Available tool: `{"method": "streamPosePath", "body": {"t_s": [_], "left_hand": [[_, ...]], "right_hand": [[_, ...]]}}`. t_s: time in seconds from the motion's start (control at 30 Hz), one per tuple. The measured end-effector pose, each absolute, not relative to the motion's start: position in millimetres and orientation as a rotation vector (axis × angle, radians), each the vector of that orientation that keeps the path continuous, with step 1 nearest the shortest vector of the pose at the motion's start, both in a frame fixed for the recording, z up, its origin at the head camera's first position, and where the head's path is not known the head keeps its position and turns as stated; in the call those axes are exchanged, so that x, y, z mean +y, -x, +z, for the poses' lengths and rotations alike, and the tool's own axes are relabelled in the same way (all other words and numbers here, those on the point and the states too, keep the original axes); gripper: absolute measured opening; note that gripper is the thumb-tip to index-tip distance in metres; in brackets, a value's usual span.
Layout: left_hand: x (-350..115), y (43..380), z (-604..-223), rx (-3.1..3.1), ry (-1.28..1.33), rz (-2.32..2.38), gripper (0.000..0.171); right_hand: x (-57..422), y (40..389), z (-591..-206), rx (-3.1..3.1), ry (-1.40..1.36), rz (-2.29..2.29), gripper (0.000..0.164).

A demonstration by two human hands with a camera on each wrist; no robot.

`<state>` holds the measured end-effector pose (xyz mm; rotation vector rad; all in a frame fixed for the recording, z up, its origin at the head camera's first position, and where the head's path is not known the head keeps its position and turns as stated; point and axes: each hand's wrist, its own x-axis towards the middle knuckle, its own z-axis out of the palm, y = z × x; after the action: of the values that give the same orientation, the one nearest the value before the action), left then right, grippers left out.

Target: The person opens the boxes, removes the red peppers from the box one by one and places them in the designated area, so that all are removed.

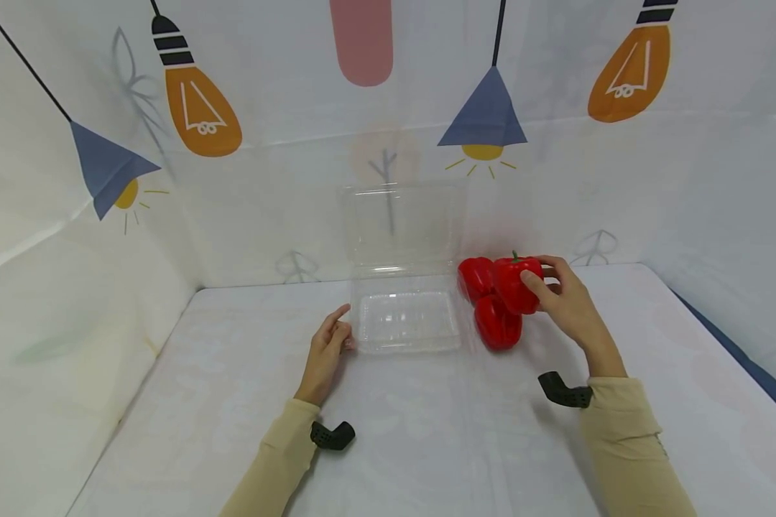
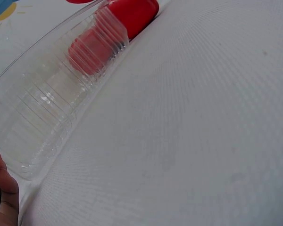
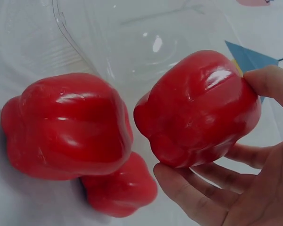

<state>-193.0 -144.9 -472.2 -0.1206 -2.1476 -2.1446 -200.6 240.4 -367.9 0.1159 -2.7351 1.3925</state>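
Observation:
My right hand (image 1: 572,305) pinches a red bell pepper (image 1: 514,286) between thumb and fingers, its green stem pointing up. In the right wrist view this bell pepper (image 3: 198,110) is held beside two others. One red bell pepper (image 1: 473,278) lies at the back, close to the container's right side. Another bell pepper (image 1: 498,324) lies nearer to me, partly below the held one. A clear plastic container (image 1: 360,316) stands with its base on the table and its hinged lid (image 1: 404,222) raised. At the container's left edge is my left hand (image 1: 325,355), fingers loosely bent, fingertips right at the wall.
The white-covered table (image 1: 401,431) meets a white cloth backdrop (image 1: 284,215) printed with lamps and bulbs, just behind the lid. Cloth sides enclose the table at left and right. A black device (image 1: 565,391) sits at the right wrist, with a matching device (image 1: 333,436) at the left.

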Motion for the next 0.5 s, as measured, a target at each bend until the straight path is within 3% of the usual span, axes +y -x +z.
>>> {"method": "streamPosePath", "body": {"t_s": [0.5], "left_hand": [[-146,194,-474,-2.164,0.109,-2.145,0.040]], "right_hand": [[256,200,-368,-2.782,-0.046,1.405,0.069]]}}
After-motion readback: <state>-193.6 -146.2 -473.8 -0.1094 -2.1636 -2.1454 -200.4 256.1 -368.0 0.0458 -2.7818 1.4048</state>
